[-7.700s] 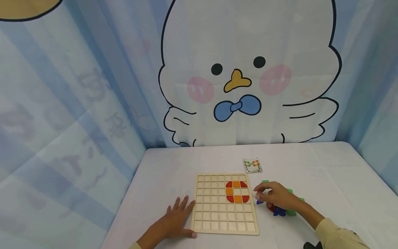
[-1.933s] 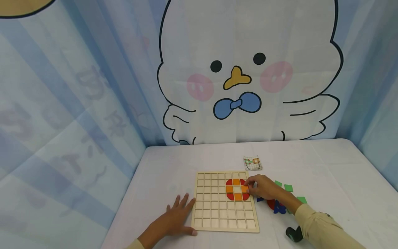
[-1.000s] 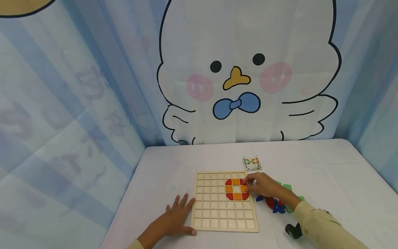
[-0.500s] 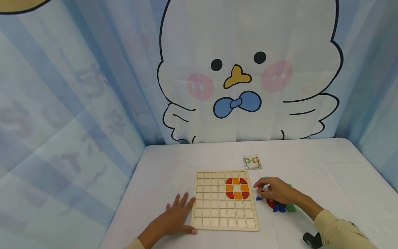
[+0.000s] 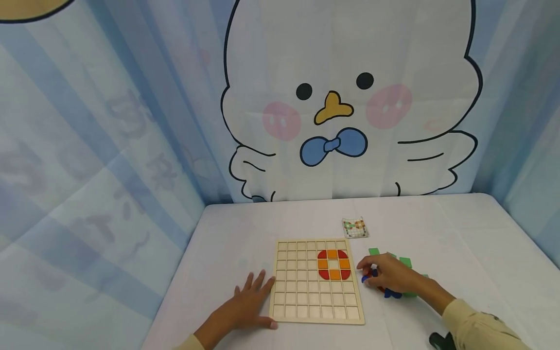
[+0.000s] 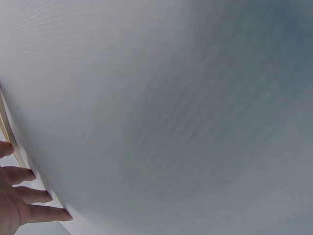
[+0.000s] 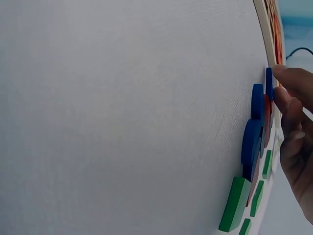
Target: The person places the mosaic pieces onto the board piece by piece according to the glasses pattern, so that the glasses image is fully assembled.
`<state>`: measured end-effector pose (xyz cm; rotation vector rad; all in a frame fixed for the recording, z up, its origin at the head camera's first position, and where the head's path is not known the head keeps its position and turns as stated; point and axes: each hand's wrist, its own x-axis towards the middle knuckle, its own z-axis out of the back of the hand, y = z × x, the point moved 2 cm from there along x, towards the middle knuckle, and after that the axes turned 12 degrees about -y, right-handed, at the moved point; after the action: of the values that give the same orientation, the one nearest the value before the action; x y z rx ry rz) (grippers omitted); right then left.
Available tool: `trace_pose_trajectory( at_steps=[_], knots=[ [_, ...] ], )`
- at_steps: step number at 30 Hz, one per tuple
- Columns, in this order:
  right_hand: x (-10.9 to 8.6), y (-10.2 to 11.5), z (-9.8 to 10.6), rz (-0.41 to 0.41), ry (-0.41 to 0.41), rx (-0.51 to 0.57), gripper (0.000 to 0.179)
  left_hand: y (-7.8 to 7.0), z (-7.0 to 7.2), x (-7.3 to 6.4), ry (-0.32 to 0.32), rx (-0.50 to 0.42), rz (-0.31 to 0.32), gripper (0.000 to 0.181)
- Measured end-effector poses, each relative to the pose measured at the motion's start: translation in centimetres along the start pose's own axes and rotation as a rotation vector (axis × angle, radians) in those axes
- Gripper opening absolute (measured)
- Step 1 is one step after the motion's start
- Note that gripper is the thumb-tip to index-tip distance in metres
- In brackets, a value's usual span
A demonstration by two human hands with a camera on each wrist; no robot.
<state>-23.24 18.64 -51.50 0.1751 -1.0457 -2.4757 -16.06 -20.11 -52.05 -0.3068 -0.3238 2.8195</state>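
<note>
A square wooden grid board (image 5: 302, 291) lies on the table. Red quarter-round and orange square tiles (image 5: 334, 274) form a ring around one bare cell at its upper right. My left hand (image 5: 245, 306) rests spread beside the board's left edge; its fingers also show in the left wrist view. Right of the board, my right hand (image 5: 391, 273) bends over loose pieces. Its thumb and finger are at a small blue tile (image 7: 269, 82), one on either side, as if pinching it. Some pieces are hidden under the hand.
Green square tiles (image 5: 405, 262) and more blue pieces (image 7: 251, 142) lie around and under the right hand. A small pattern card (image 5: 355, 227) lies behind the board. A black object (image 5: 442, 341) sits by the right sleeve. A curtain stands behind the table.
An orange tile has filled the ring's right side since the oldest frame. My right hand has moved off the board to the loose pieces. My left hand has stayed put.
</note>
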Motion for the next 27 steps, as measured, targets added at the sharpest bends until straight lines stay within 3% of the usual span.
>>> trace_pose_trajectory(
  at_steps=[8,13,20,27],
  knots=[
    [0.05,0.12,-0.42,0.023,0.009,-0.060,0.025,0.08,-0.10,0.08,0.000,0.012,0.001,0.111],
    [-0.28,0.07,0.09,0.025,0.061,-0.050,0.024,0.13,-0.18,0.01,-0.003,0.013,-0.004,0.112],
    [-0.66,-0.04,0.34,0.021,0.126,-0.131,0.023,0.06,-0.07,-0.03,-0.005,0.013,0.005,0.112],
    [-0.85,-0.07,0.14,0.021,0.133,-0.157,0.021,-0.04,-0.05,-0.04,-0.005,0.014,0.004,0.112]
  ],
)
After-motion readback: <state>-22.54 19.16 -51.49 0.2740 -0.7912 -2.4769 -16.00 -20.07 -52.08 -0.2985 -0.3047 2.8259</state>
